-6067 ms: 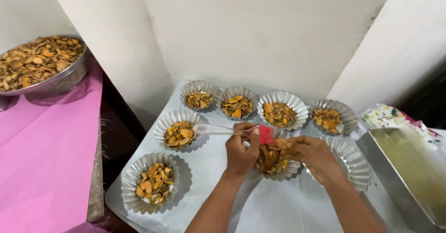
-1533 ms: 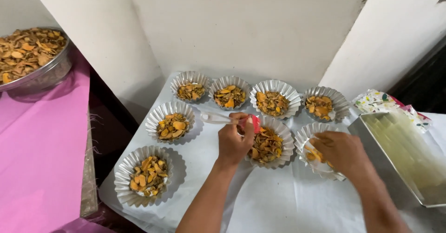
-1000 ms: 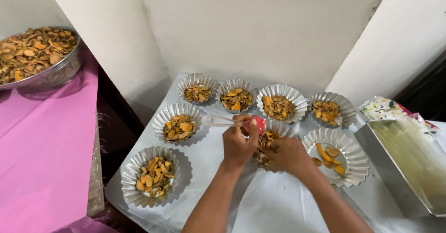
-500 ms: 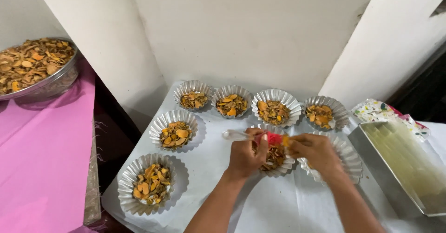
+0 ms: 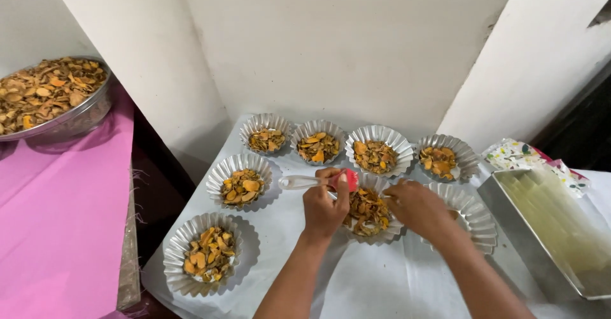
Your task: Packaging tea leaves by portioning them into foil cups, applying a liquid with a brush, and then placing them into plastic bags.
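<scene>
A white table (image 5: 382,293) holds eight shiny, frilly foil cups, and the one in the middle, the center cup (image 5: 369,212), is the landmark here. To its right, at the table's edge, sits a big metal tray (image 5: 509,220). Far to its left, on a pink cloth (image 5: 57,217), stands a big steel bowl (image 5: 76,118) full of orange and brown chips. Four filled cups stand in a row behind the center cup, two more to its left. Just right of it is a cup (image 5: 474,214) the right arm partly hides. The left hand (image 5: 324,208) is closed around a small brush with a red tip (image 5: 349,180), at the cup's left rim. The right hand (image 5: 417,208) rests at its right rim, fingers bent; I cannot tell if it holds chips. It is best to move slowly, keep the cup still, and keep the chips inside.
</scene>
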